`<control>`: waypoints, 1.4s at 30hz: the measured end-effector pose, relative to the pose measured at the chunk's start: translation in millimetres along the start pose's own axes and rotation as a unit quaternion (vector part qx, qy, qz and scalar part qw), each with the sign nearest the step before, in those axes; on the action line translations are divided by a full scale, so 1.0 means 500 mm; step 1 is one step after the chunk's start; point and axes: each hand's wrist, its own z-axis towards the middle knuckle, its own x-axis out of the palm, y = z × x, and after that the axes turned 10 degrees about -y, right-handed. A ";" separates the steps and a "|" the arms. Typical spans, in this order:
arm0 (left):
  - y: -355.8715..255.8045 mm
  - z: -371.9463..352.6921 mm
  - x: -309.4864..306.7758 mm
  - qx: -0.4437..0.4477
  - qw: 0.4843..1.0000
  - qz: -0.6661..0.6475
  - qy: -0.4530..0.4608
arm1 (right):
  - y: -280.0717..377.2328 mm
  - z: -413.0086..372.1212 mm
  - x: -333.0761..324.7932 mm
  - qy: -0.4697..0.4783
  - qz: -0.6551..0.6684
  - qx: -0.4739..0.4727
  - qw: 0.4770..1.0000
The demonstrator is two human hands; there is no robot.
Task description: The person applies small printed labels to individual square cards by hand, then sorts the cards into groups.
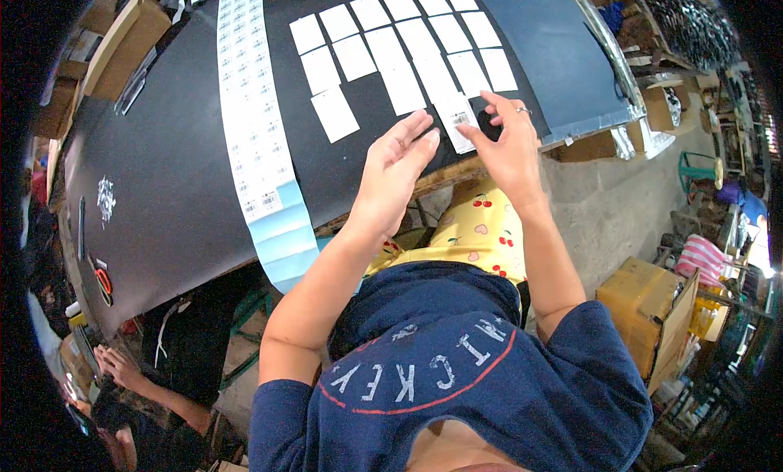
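Right hand (507,141) pinches barcode tag (457,123).
Looks thin, light, bendy: take it by an edge. Left hand (400,166) flat, fingers together, just beside the right.

This is a small workshop or packing floor, not a home. A broad black worktop (179,170) carries white tags (404,44) laid out in neat rows beside a long strip of barcode stickers (249,105). Cardboard boxes (644,309) stand open on a bare concrete floor (603,219). Stock and clutter (693,23) are heaped along the right side, and another person's hand (118,366) is busy at the worktop's lower left end.
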 end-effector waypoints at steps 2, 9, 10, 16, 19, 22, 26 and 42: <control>-0.003 0.004 0.010 -0.046 0.998 -0.042 -0.010 | -0.003 -0.012 0.011 0.014 -0.015 -0.006 1.000; -0.007 -0.024 0.033 -0.098 0.992 -0.081 -0.028 | 0.007 -0.025 0.002 0.031 -0.011 0.011 0.999; -0.005 -0.031 0.035 -0.099 0.991 -0.081 -0.028 | 0.006 -0.025 0.000 0.031 -0.012 0.012 0.999; -0.003 -0.060 0.038 -0.105 0.979 -0.156 -0.076 | 0.007 -0.022 0.007 0.014 -0.045 0.011 0.999; -0.007 -0.064 0.038 -0.122 0.969 -0.197 -0.085 | 0.020 -0.018 0.013 0.058 -0.043 0.049 0.996; 0.003 -0.068 0.039 -0.105 0.970 -0.205 -0.075 | 0.039 -0.018 0.021 0.059 -0.128 -0.003 0.990; 0.010 -0.084 0.040 -0.072 0.982 -0.143 -0.099 | 0.043 -0.003 0.019 0.085 -0.109 0.013 0.990; -0.054 -0.099 -0.021 -0.065 0.992 -0.107 -0.030 | -0.037 0.008 0.014 -0.002 0.029 -0.152 0.988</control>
